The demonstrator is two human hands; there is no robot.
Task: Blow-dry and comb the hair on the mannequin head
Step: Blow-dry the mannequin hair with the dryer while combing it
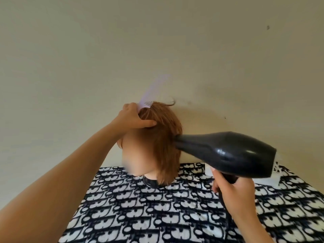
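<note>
**The hot dryer is very close to the hair**

At the bottom of the frame, a black-and-white cloth (157,216) covers the table. Low on the right, the right hand (233,188) wraps its fingers tight round the handle of the black hair dryer (228,153). A dark cord (222,199) hangs under that hand. I think it could drag on the cloth and tug the dryer.

In the middle, the mannequin head (136,151) stands on a small black base (149,181) on the cloth. The dryer's nose is right at the brown hair (164,137) on the head's right side. Kept on one spot, the hot air may burn the hair.

Higher up, left of the middle, the left hand (135,118) rests on top of the head and grips a pale purple comb (149,95), with its teeth at the crown. A hard pull could knot the hair or tip the head over.

Behind it all is a plain wall (157,41).
</note>
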